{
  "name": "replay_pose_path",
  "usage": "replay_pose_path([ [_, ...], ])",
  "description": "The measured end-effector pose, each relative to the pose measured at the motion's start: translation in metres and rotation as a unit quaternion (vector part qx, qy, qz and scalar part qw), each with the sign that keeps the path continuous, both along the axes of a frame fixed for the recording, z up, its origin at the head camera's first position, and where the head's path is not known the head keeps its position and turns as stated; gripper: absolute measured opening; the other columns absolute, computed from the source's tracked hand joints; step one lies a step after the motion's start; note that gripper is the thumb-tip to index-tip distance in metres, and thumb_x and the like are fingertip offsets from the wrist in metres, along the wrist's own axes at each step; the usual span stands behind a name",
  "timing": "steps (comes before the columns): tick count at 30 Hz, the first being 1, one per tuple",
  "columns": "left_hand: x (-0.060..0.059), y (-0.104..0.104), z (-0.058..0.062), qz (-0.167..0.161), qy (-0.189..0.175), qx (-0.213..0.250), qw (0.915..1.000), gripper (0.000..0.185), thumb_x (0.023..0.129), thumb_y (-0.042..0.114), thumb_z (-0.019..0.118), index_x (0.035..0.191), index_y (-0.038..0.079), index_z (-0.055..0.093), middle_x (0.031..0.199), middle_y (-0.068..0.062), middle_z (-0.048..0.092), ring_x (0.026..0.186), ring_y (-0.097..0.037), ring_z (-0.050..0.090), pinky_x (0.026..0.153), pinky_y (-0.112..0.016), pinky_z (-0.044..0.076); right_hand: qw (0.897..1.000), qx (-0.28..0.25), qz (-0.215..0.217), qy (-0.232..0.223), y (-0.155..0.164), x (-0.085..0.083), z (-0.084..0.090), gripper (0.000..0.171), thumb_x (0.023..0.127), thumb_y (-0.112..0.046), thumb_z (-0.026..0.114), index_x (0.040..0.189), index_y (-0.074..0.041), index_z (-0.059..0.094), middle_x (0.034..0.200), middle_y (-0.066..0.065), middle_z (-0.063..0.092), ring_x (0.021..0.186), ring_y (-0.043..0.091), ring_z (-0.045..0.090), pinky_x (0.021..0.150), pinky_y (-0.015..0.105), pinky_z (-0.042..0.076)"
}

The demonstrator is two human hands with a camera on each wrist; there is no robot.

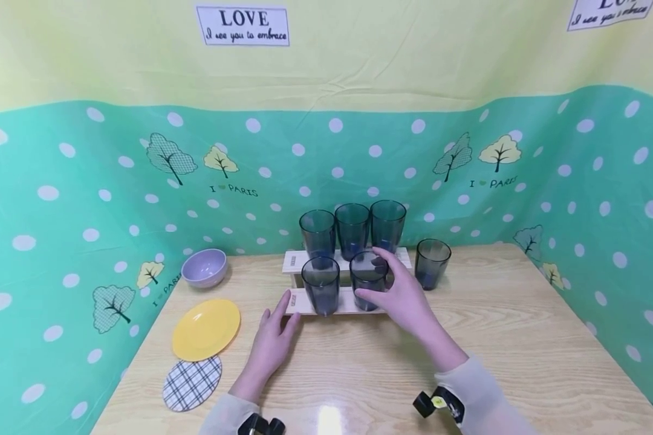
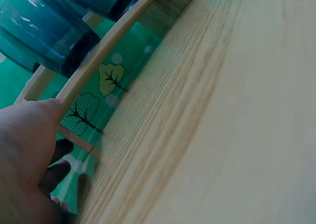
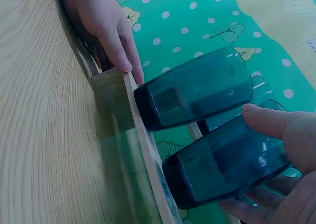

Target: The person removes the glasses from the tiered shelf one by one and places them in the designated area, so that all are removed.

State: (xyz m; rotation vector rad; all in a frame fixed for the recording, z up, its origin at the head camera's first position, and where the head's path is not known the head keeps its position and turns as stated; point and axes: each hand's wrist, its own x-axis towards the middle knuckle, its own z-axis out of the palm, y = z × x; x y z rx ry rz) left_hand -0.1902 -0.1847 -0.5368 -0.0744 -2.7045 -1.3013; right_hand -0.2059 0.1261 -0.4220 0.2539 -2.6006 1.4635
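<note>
A two-step wooden rack (image 1: 294, 304) stands at the back of the table, bearing several dark tinted glasses. On its lower step are two upright glasses, left (image 1: 321, 290) and right (image 1: 366, 281). My right hand (image 1: 405, 300) holds the right one (image 3: 217, 164), thumb on one side and fingers around the other. My left hand (image 1: 272, 344) grips the rack's left front corner, its thumb against the front edge (image 2: 81, 83). Three glasses stand in a row on the upper step, among them a middle glass (image 1: 352, 226).
Another tinted glass (image 1: 432, 266) stands on the table to the right of the rack. At left are a purple bowl (image 1: 204, 270), a yellow plate (image 1: 207, 329) and a checked round mat (image 1: 192, 385) partly under the plate. A patterned green cloth (image 1: 348, 163) hangs behind the wooden table (image 1: 370, 380).
</note>
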Motion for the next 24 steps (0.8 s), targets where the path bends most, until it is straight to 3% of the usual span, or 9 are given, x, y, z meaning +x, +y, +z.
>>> replay_pose_path([
  [6, -0.001, -0.001, 0.001, -0.003, -0.006, 0.003, 1.0, 0.066, 0.116, 0.041, 0.059, 0.175, 0.024, 0.036, 0.171, -0.013, 0.044, 0.159, -0.062, 0.018, 0.126, -0.078, 0.02, 1.0, 0.011, -0.01, -0.007, 0.019, 0.009, 0.007, 0.101, 0.087, -0.036, 0.098, 0.171, -0.028, 0.042, 0.176, 0.011, 0.039, 0.148, 0.042, 0.053, 0.113, 0.063, 0.053],
  [14, -0.003, -0.001, -0.002, -0.006, -0.004, 0.004, 1.0, 0.066, 0.116, 0.042, 0.058, 0.175, 0.024, 0.035, 0.172, -0.012, 0.043, 0.16, -0.061, 0.017, 0.127, -0.076, 0.02, 0.999, 0.017, -0.029, -0.005, 0.051, 0.02, 0.01, 0.1, 0.088, -0.037, 0.098, 0.17, -0.025, 0.042, 0.157, 0.016, 0.058, 0.118, 0.036, 0.068, 0.097, 0.051, 0.058],
  [20, -0.004, -0.001, -0.001, -0.005, -0.004, 0.0, 1.0, 0.066, 0.116, 0.041, 0.059, 0.175, 0.022, 0.036, 0.17, -0.015, 0.046, 0.159, -0.063, 0.018, 0.125, -0.079, 0.021, 0.999, 0.001, -0.031, -0.028, 0.076, 0.029, 0.016, 0.104, 0.089, -0.037, 0.096, 0.173, -0.023, 0.036, 0.162, 0.027, 0.049, 0.131, 0.05, 0.065, 0.105, 0.058, 0.06],
  [24, -0.004, -0.002, -0.002, -0.007, 0.003, -0.004, 1.0, 0.066, 0.116, 0.039, 0.06, 0.175, 0.021, 0.036, 0.169, -0.016, 0.047, 0.158, -0.065, 0.02, 0.124, -0.08, 0.022, 0.999, -0.002, -0.031, -0.038, 0.093, 0.034, 0.019, 0.109, 0.09, -0.036, 0.096, 0.176, -0.023, 0.03, 0.166, 0.031, 0.043, 0.132, 0.056, 0.064, 0.1, 0.055, 0.063],
])
